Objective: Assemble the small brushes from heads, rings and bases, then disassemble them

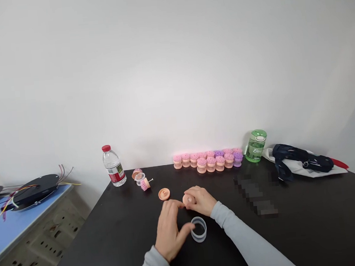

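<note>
right fingers (197,191) around a small peach piece (188,200), left fingers (168,208) apart near a clear ring (199,238)

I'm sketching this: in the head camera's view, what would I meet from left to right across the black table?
Red-capped bottle, orange disc, clear ring, front-row purple brush, green container, dark straps.

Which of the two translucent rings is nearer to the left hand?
The ring right by the thumb of the left hand; the other ring lies farther away, near the red-capped bottle.
</note>
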Available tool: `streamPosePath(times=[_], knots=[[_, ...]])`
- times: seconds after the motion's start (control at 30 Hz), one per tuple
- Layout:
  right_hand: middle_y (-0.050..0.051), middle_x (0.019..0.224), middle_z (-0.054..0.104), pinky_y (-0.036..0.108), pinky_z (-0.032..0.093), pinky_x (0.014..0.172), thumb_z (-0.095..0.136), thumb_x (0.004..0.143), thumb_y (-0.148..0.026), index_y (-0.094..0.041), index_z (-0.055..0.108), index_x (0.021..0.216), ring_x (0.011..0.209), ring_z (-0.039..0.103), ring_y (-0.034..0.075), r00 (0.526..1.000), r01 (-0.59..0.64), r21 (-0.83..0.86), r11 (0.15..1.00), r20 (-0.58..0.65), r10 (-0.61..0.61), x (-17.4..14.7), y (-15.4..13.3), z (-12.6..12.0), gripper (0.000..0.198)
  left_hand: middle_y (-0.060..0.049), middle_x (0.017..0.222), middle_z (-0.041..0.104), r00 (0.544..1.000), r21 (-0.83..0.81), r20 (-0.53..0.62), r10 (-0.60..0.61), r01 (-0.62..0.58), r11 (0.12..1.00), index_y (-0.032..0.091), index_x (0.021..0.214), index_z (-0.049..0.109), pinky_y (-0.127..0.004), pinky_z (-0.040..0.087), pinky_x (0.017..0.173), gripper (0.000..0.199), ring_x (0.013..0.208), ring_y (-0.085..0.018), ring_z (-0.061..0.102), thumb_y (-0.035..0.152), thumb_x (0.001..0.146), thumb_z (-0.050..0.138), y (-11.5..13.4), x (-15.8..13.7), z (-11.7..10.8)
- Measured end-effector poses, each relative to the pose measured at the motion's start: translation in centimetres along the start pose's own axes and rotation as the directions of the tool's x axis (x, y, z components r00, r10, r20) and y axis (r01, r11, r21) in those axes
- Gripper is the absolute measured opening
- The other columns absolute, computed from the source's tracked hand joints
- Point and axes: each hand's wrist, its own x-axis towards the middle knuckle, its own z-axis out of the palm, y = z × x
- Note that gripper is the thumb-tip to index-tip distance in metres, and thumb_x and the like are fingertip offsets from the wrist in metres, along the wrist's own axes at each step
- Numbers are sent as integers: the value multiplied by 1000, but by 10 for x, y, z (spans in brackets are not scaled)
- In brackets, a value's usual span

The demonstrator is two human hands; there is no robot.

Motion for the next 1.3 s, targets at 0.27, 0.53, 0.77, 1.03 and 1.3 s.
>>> streamPosePath(times=[0.27,0.53,0.77,1.03,1.3], knots=[[8,99,69,29,59,69,57,86,-27,-15,63,114,81,70,18,995,-10,195,981,-95,29,-52,-9,-34,31,-4,96,64,944,-223,192,-267,307,925,24,97,56,-44,49,82,49,91,-27,60,12,56,80,21,-15,28],[10,106,69,36,55,83,58,87,-27,-20,60,122,90,65,21,979,196,153,969,-95,-183,-80,-50,-38,36,-3,99,68,932,-506,254,-259,357,785,23,100,57,-33,53,78,40,90,-22,65,13,66,73,25,-12,18],[10,105,67,40,54,86,57,88,-25,-21,57,126,100,62,26,966,250,135,959,-100,-238,-86,-62,-40,38,-2,89,70,944,-564,197,-266,331,757,23,95,58,-33,52,74,41,81,-22,66,31,64,83,35,-14,7],[12,113,65,44,53,87,58,88,-24,-21,56,128,106,58,29,965,252,99,963,-94,-243,-91,-68,-37,39,-2,96,69,973,-640,165,-158,228,734,27,108,62,-31,53,76,38,84,-21,66,37,74,77,39,-14,-4],[14,124,60,40,54,89,58,90,-33,-20,55,128,110,59,28,967,232,49,972,-124,-224,-95,-67,-34,40,-4,102,68,967,-686,179,-183,256,681,28,110,62,-34,54,79,39,91,-24,66,40,75,74,38,-14,-3]])
